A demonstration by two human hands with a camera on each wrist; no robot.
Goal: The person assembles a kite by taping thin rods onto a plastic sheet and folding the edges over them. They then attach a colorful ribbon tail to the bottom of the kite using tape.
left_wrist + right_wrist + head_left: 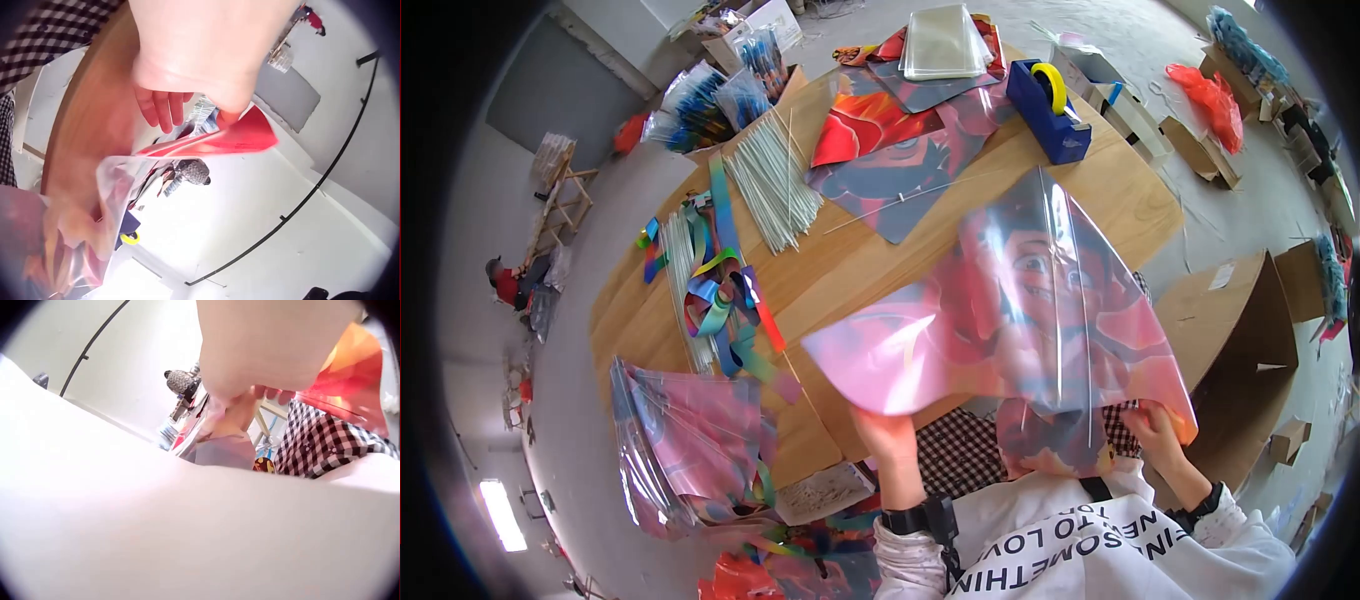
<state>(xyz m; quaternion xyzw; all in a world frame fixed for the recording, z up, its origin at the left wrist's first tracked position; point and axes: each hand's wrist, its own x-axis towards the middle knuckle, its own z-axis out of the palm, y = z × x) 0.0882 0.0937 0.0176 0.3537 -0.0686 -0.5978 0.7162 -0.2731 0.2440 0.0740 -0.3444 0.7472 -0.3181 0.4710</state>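
Note:
A large glossy printed sheet (1040,290) with a cartoon face and thin pale rods along it is held over the table's near edge. The left hand (887,440) pinches its lower left edge; in the left wrist view that hand (194,69) has its thumb against the red-printed film (240,139), fingers behind. At the lower right edge the right hand (1160,437) grips the film. The right wrist view shows the right hand (269,362) with curled fingertips by the orange-red film (350,384). Part of the sheet hangs between both hands.
On the wooden table (850,290) lie a bundle of white rods (772,180), rainbow ribbons (725,290), more printed sheets (890,160), clear sleeves (943,43) and a blue tape dispenser (1048,115). Folded prints (695,430) overhang the left edge. A cardboard box (1235,330) stands right.

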